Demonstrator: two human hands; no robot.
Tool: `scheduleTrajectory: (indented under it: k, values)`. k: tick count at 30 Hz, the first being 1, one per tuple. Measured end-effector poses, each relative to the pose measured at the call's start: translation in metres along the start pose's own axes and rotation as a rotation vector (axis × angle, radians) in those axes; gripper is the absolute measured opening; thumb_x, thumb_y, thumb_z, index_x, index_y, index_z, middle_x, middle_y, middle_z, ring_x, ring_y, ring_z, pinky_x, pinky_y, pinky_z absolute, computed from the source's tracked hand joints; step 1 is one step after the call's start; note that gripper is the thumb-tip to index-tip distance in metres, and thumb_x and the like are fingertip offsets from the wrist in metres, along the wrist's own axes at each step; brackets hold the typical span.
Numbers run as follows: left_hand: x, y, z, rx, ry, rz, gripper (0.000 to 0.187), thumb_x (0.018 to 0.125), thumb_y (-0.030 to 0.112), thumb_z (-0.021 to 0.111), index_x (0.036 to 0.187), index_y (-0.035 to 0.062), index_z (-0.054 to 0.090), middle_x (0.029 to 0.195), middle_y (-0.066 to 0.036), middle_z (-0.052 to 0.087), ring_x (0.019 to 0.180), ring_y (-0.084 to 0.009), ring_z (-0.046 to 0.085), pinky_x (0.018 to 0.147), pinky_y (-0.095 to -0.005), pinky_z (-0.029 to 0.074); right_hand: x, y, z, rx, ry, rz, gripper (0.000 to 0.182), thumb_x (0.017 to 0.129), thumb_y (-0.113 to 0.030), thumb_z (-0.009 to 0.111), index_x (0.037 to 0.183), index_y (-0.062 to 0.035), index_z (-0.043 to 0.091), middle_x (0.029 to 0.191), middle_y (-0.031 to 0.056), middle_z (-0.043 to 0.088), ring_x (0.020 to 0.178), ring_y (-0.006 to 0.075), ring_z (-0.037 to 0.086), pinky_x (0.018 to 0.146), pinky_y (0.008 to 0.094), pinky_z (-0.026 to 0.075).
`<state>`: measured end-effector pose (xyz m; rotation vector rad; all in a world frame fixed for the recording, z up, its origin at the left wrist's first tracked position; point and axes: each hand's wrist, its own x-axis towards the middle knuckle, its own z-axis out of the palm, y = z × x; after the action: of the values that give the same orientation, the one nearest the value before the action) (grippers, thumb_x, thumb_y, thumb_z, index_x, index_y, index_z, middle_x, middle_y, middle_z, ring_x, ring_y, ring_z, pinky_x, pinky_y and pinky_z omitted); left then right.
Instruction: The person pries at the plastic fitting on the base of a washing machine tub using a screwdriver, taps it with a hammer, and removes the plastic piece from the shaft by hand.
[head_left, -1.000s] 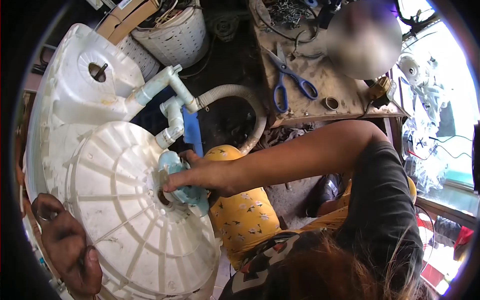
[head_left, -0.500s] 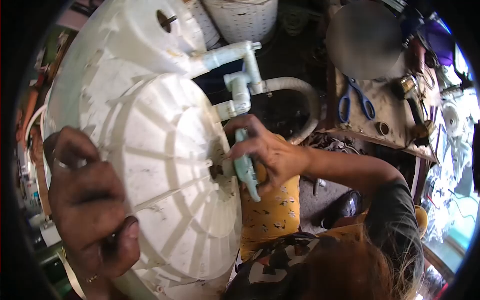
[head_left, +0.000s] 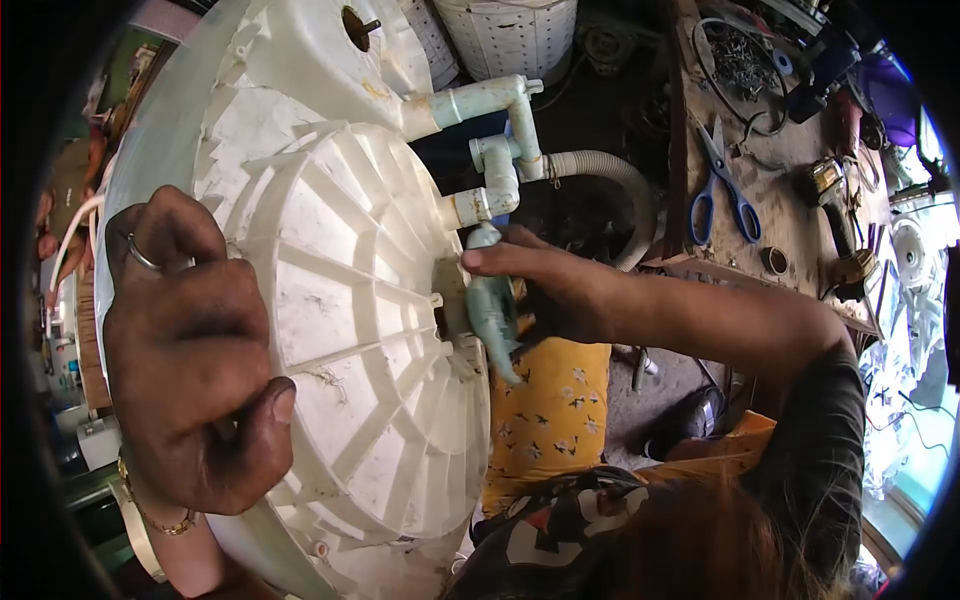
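A large white plastic washing-machine tub, its ribbed round underside facing me, lies tilted across the left and middle. My right hand is closed on a pale blue-green piece, possibly a crumpled rag, beside the hub at the tub's centre. Most of those fingers are hidden behind the hand and the piece. My left hand, wearing a ring, is closed in front of the tub's left side. Its fingertips are curled out of sight, so what they grip cannot be made out.
White drain pipes stick out from the tub and join a ribbed hose. Blue-handled scissors, a metal ring and a tray of small screws lie on the wooden bench. A perforated white drum stands behind.
My right hand has turned, now showing its back and thumb, with the piece still at the hub. The view has shifted slightly; my left hand stays closed and appears higher.
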<state>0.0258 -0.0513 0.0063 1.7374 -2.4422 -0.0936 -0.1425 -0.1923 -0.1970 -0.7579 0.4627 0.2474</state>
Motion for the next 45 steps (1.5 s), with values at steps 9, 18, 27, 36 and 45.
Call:
scheduleTrajectory:
  k: [9, 18, 27, 36, 45]
  values:
    - [-0.001, -0.003, -0.001, 0.025, -0.017, 0.019, 0.028, 0.068, 0.030, 0.057, 0.058, 0.0106, 0.039, 0.061, -0.004, 0.042, 0.073, -0.0288, 0.036, 0.070, -0.0419, 0.028, -0.001, -0.002, 0.021, 0.010, 0.040, -0.041, 0.104, 0.072, -0.043, 0.076, 0.146, -0.0091, 0.010, 0.125, 0.0149, 0.046, 0.122, 0.0301, 0.044, 0.102, 0.0484, 0.035]
    - [-0.004, -0.002, -0.004, -0.005, -0.053, -0.009, 0.027, 0.069, 0.029, 0.056, 0.059, 0.0106, 0.039, 0.062, -0.004, 0.041, 0.074, -0.0290, 0.035, 0.069, -0.0423, 0.027, 0.003, 0.027, -0.019, -0.979, 0.110, -0.810, 0.097, 0.063, -0.029, 0.080, 0.137, 0.0017, 0.024, 0.119, 0.0169, 0.050, 0.120, 0.0344, 0.043, 0.100, 0.0443, 0.038]
    - [-0.002, 0.003, -0.006, 0.032, -0.048, 0.002, 0.028, 0.067, 0.029, 0.056, 0.058, 0.0123, 0.036, 0.061, -0.003, 0.041, 0.074, -0.0287, 0.035, 0.069, -0.0424, 0.027, -0.005, 0.030, -0.015, -0.987, 0.062, -1.132, 0.089, 0.055, -0.024, 0.084, 0.127, -0.0055, 0.033, 0.117, 0.0155, 0.049, 0.121, 0.0366, 0.036, 0.102, 0.0445, 0.034]
    - [-0.007, -0.002, -0.012, 0.017, -0.080, 0.001, 0.029, 0.058, 0.028, 0.058, 0.054, 0.0128, 0.034, 0.057, -0.001, 0.042, 0.072, -0.0276, 0.035, 0.068, -0.0417, 0.028, -0.006, 0.018, -0.009, -0.990, 0.001, -1.036, 0.087, 0.055, -0.022, 0.084, 0.124, -0.0044, 0.033, 0.114, 0.0188, 0.039, 0.116, 0.0347, 0.040, 0.099, 0.0391, 0.036]
    - [-0.009, -0.008, -0.006, -0.048, -0.013, 0.022, 0.028, 0.053, 0.029, 0.059, 0.051, 0.0139, 0.035, 0.057, 0.000, 0.043, 0.070, -0.0269, 0.035, 0.067, -0.0400, 0.027, -0.007, 0.021, -0.002, -0.745, 0.074, -0.816, 0.073, 0.054, -0.019, 0.083, 0.110, -0.0024, 0.040, 0.115, 0.0155, 0.037, 0.114, 0.0312, 0.038, 0.100, 0.0403, 0.034]
